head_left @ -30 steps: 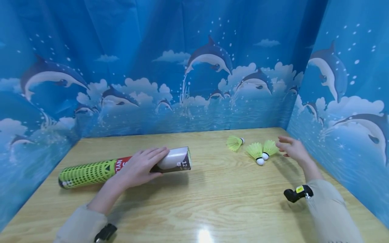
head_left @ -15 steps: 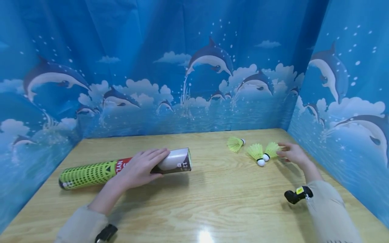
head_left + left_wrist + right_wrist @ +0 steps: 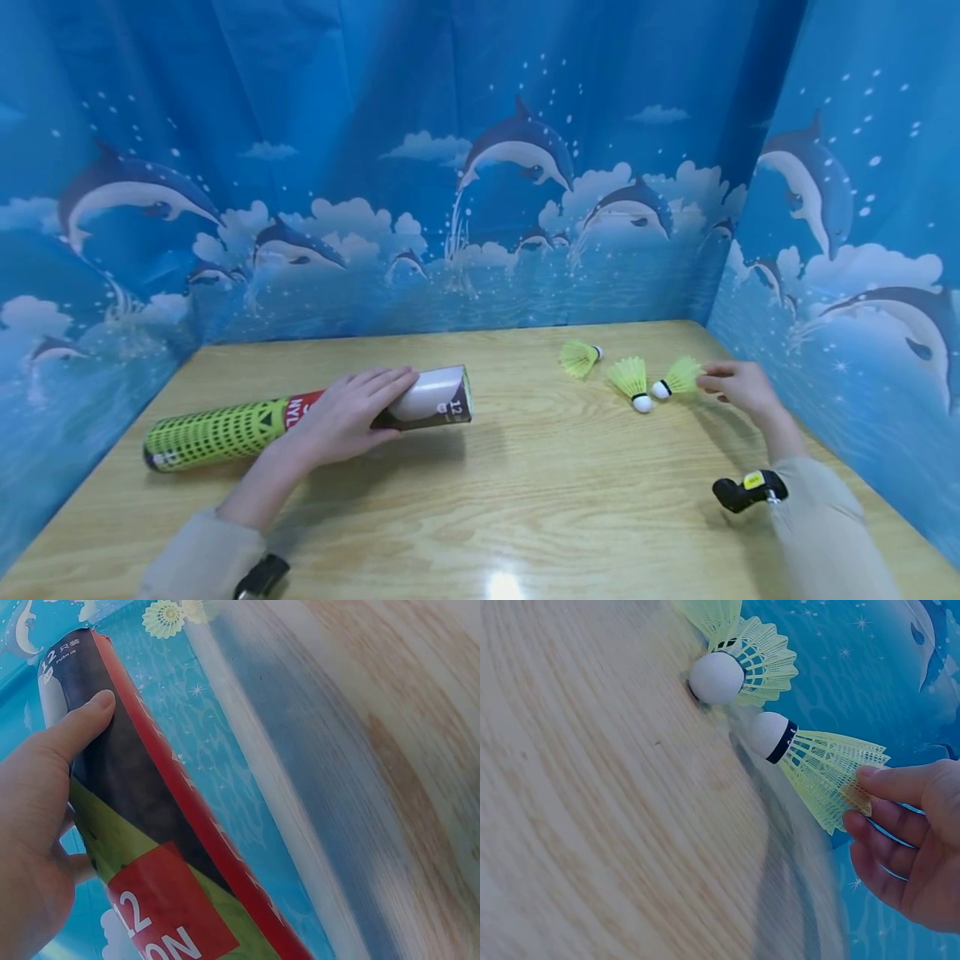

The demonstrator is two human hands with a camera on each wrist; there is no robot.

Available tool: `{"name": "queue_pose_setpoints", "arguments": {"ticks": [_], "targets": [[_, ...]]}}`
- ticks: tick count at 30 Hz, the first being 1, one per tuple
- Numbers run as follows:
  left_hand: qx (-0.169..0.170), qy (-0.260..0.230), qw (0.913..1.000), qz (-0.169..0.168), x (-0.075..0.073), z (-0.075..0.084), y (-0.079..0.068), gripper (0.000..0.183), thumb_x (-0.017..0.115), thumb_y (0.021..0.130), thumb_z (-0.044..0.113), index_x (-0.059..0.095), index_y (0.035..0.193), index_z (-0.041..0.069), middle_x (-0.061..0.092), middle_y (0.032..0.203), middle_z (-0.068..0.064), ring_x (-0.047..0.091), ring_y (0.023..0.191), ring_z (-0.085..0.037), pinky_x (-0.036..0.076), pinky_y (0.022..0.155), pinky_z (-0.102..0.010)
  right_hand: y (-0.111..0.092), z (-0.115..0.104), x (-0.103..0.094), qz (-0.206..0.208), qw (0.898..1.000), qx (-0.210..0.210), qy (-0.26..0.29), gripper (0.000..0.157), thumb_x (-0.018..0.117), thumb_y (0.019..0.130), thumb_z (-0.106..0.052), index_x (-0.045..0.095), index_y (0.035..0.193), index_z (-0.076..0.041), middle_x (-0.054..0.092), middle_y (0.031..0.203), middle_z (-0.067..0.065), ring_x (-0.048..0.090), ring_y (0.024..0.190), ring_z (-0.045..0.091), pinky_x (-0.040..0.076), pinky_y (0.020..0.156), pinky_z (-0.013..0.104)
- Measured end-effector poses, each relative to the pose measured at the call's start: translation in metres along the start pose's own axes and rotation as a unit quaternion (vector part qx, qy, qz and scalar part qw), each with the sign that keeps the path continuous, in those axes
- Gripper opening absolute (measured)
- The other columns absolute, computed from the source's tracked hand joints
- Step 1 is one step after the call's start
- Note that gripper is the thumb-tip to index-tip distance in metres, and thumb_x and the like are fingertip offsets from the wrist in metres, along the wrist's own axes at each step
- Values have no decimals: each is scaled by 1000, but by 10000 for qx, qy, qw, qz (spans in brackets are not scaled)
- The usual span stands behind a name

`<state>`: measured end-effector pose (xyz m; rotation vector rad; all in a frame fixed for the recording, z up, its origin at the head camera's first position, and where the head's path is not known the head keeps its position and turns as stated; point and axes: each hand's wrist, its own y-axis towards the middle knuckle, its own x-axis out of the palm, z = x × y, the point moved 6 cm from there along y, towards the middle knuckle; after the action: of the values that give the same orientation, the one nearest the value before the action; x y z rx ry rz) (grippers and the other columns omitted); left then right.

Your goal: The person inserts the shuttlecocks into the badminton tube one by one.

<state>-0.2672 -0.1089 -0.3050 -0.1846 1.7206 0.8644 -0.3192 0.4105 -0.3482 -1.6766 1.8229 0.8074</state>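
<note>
My left hand [image 3: 348,417] grips a long shuttlecock tube [image 3: 217,431], green, red and black, near its grey-and-black right end. In the left wrist view the thumb lies along the dark part of the tube [image 3: 127,750]. On the right, my right hand [image 3: 742,389] pinches the skirt edge of a yellow shuttlecock [image 3: 681,377] between thumb and fingers. The right wrist view shows this shuttlecock [image 3: 817,765] with its white cork pointing away from the hand. A second shuttlecock [image 3: 630,379] lies just left of it, and a third shuttlecock [image 3: 579,358] farther back.
A wooden table [image 3: 525,500] carries everything. Behind it and along the right side hangs a blue dolphin-print curtain [image 3: 420,167], close to the right hand. The tube's right end points toward the shuttlecocks.
My right hand has come down to the rightmost shuttlecock, taken its skirt and drawn it slightly right, apart from its neighbour. The left hand and tube stay in place.
</note>
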Motion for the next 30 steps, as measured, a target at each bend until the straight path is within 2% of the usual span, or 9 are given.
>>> {"name": "queue_pose_setpoints", "arguments": {"ticks": [5,11,20,23,30], "targets": [[-19,-21,10000,12,1,0,-1,83,82,68,33,44,137,6,51,132,-13,51,116,-31,45,90,-50,-4,2,-4,61,9999,113,-71,50,55,93,-23,48,121,18,62,102,27,59,80,11,54,73,40],[-88,4,9999,-51,2,-1,0,84,82,69,31,43,138,6,50,133,-13,50,116,-31,45,90,-50,-6,-3,-4,248,9995,131,157,53,55,93,-28,49,123,15,63,105,23,55,75,-2,54,76,39],[-49,40,10000,-21,1,-1,3,82,82,70,29,43,137,4,50,134,-14,50,117,-32,45,89,-52,-8,-28,7,286,9963,-16,813,51,59,92,-27,52,120,15,65,89,-8,56,73,-6,54,72,29],[0,43,10000,-19,3,0,3,81,82,70,29,44,137,4,50,134,-14,50,117,-32,46,88,-52,-7,-40,15,205,9951,-131,963,50,59,92,-25,51,120,16,65,90,-7,57,74,-5,55,74,30],[10,-1,10000,-11,5,1,3,82,82,69,29,43,137,4,49,134,-14,49,118,-31,46,86,-53,-4,-66,30,142,9939,-367,1031,44,59,91,-20,53,116,16,67,96,6,57,75,-5,54,73,26]]}}
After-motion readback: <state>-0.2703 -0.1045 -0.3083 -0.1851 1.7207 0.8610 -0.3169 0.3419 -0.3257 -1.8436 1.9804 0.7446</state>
